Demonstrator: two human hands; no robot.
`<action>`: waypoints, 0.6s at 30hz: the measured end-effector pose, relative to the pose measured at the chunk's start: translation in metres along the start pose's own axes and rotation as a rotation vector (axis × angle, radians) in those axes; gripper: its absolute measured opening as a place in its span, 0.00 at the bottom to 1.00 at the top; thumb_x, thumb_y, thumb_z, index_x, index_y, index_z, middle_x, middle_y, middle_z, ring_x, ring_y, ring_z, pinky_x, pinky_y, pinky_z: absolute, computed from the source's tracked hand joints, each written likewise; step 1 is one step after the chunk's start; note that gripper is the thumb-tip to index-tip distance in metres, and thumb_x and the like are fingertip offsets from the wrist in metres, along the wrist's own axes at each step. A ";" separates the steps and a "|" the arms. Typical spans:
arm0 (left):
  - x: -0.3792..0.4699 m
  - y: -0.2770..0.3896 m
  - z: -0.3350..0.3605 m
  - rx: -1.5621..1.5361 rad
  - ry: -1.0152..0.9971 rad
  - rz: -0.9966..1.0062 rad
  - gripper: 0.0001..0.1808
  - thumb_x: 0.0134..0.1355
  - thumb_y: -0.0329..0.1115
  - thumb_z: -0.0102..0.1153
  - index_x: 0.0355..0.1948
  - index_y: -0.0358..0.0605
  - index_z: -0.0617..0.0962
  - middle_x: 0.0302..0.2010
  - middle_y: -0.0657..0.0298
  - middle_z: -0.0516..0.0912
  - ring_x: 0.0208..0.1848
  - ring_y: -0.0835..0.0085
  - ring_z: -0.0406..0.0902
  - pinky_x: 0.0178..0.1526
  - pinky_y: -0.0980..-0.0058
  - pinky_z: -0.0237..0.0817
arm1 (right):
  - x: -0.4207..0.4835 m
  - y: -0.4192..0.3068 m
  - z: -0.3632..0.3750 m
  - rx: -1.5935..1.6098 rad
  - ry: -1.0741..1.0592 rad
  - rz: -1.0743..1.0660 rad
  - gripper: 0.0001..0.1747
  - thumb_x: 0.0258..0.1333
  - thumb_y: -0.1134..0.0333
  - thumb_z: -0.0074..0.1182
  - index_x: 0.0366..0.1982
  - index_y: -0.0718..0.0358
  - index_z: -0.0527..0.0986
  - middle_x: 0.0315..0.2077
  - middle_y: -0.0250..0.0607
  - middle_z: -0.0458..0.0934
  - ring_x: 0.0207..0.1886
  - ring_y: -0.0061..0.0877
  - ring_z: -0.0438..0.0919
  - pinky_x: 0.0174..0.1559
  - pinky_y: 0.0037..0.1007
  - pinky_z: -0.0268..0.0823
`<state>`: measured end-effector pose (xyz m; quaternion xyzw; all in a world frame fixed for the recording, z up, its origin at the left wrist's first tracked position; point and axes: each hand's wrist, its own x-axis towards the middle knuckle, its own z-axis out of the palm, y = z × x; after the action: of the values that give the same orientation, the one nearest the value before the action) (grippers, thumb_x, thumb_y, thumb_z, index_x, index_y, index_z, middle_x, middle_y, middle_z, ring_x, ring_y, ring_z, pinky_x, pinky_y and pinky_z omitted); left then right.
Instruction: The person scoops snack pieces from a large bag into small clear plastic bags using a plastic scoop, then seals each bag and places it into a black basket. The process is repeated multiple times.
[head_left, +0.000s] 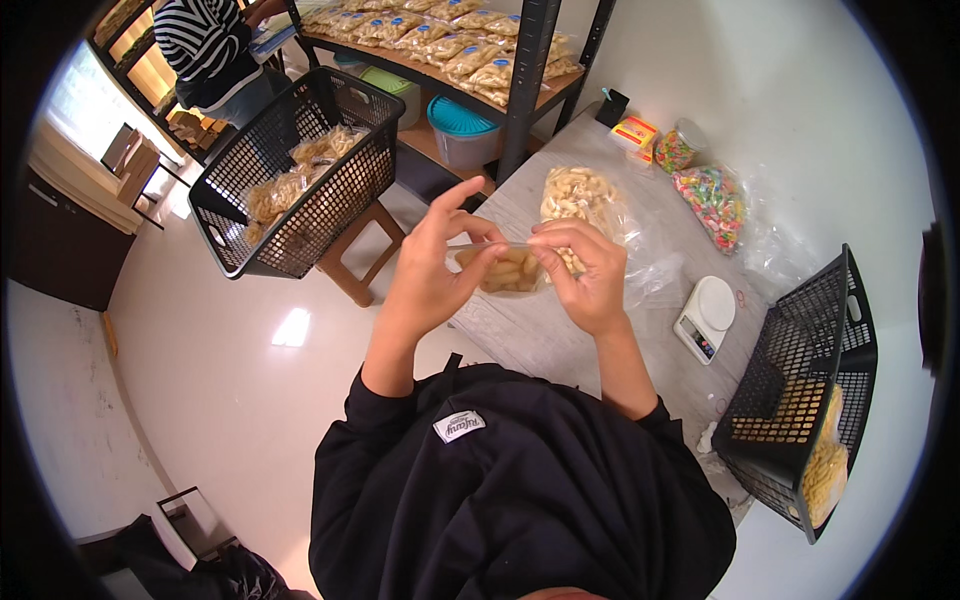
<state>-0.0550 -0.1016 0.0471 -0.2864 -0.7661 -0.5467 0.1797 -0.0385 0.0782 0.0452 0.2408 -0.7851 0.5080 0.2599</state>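
Observation:
Both my hands pinch the top edge of a small clear plastic bag of pale snack sticks (510, 271), held above the near edge of a grey wood-look table (495, 330). My left hand (442, 262) grips the bag's left end between thumb and fingers, its index finger raised. At the right end, my right hand (581, 270) pinches the same edge. Behind my right hand lies a large open clear bag of similar snacks (577, 193). A white digital kitchen scale (705, 319) stands to the right on the table.
A black plastic basket (787, 375) of snacks stands at right; another basket (337, 202) rests on a brown stool (360, 247). A bag of colourful wrapped pieces (712, 202) and a jar (679, 146) are behind. A metal shelf (525, 90) holds packed bags. A person (206, 60) stands back left.

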 end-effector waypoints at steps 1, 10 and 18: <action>0.001 0.001 -0.003 -0.016 0.021 0.000 0.32 0.48 0.24 0.63 0.55 0.37 0.64 0.27 0.63 0.81 0.31 0.72 0.78 0.39 0.76 0.67 | 0.002 -0.002 -0.003 -0.003 -0.002 0.010 0.02 0.45 0.77 0.57 0.26 0.67 0.77 0.28 0.42 0.78 0.34 0.30 0.78 0.38 0.26 0.67; 0.004 -0.006 -0.015 -0.035 0.065 -0.004 0.31 0.43 0.24 0.68 0.49 0.37 0.67 0.22 0.65 0.81 0.28 0.78 0.77 0.51 0.71 0.64 | 0.004 0.005 -0.015 0.032 -0.009 0.037 0.03 0.44 0.76 0.58 0.26 0.65 0.77 0.29 0.43 0.79 0.34 0.31 0.78 0.38 0.25 0.67; -0.003 -0.011 -0.008 -0.191 0.031 -0.107 0.28 0.41 0.25 0.70 0.44 0.36 0.69 0.19 0.65 0.80 0.27 0.80 0.78 0.49 0.72 0.67 | -0.007 0.011 -0.005 0.184 0.001 0.122 0.04 0.44 0.75 0.59 0.25 0.66 0.76 0.27 0.41 0.79 0.34 0.27 0.77 0.40 0.27 0.66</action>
<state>-0.0605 -0.1122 0.0399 -0.2524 -0.7218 -0.6304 0.1342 -0.0395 0.0880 0.0347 0.2152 -0.7482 0.5930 0.2056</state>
